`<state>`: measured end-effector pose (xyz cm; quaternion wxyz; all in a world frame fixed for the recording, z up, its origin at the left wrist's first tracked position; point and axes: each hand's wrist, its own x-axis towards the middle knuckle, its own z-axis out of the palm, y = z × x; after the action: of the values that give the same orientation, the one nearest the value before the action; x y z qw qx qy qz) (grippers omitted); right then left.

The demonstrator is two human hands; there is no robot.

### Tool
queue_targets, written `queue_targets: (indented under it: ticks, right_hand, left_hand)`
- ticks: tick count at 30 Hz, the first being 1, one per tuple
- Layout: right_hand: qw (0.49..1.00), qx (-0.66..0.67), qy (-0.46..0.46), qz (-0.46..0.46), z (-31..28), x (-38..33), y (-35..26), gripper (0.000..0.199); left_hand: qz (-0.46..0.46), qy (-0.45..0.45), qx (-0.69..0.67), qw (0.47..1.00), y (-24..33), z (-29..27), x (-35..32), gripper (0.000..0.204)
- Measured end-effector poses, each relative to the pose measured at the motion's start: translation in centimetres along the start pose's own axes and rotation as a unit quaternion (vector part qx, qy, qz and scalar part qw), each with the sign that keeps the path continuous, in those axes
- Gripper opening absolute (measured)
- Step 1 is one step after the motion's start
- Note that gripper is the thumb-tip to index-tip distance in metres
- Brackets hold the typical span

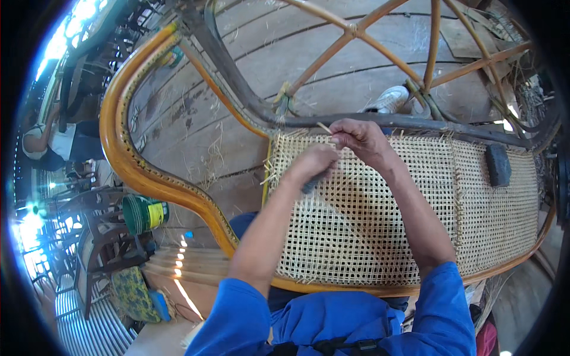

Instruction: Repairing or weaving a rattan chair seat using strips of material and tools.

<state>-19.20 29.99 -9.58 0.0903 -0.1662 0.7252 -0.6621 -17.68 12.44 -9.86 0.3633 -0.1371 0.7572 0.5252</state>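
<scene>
Green can (144,214) — yellow label, left of hands (341,151)

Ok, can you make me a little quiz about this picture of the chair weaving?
1. True or false: both hands work at the far edge of the cane mesh.
2. What pinches the thin strand? A) left hand B) right hand C) nobody
3. What dark thing lies on the mesh at the right?

Key
1. True: the left hand and right hand meet there.
2. B
3. A dark block.
</scene>
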Motion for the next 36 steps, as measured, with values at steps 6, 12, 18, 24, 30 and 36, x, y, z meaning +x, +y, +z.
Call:
queue_targets:
  ticks: [6, 12, 18, 24, 30, 36]
  right_hand:
    - [0.967, -0.148, -0.134, 0.157, 1.1, -2.6, 3.6, 0.014]
    - [0.919, -0.313, -0.114, 0.209, 1.7, -2.6, 2.2, 0.018]
    - [0.901, -0.305, -0.102, 0.289, 1.3, -2.1, 0.7, 0.019]
    - [0.91, -0.324, -0.08, 0.247, 1.3, -2.8, 1.3, 0.02]
    - [0.912, -0.285, -0.031, 0.294, 1.5, -2.8, 0.3, 0.017]
    - [0.895, -0.318, -0.052, 0.308, 2.0, -2.6, -0.5, 0.019]
  left_hand:
    - [0.035, -0.043, 0.398, 0.916, 0.3, -4.9, -2.5, 0.023]
    - [0.049, -0.017, 0.632, 0.773, 4.5, -1.4, -2.5, 0.02]
    - [0.044, -0.075, 0.69, 0.719, 6.7, -0.1, -1.4, 0.021]
    - [0.029, -0.107, 0.706, 0.699, 7.5, 0.2, -0.9, 0.024]
    - [-0.004, -0.127, 0.674, 0.728, 7.0, 0.0, -0.2, 0.025]
    - [0.011, -0.129, 0.688, 0.714, 7.6, 0.5, -0.9, 0.024]
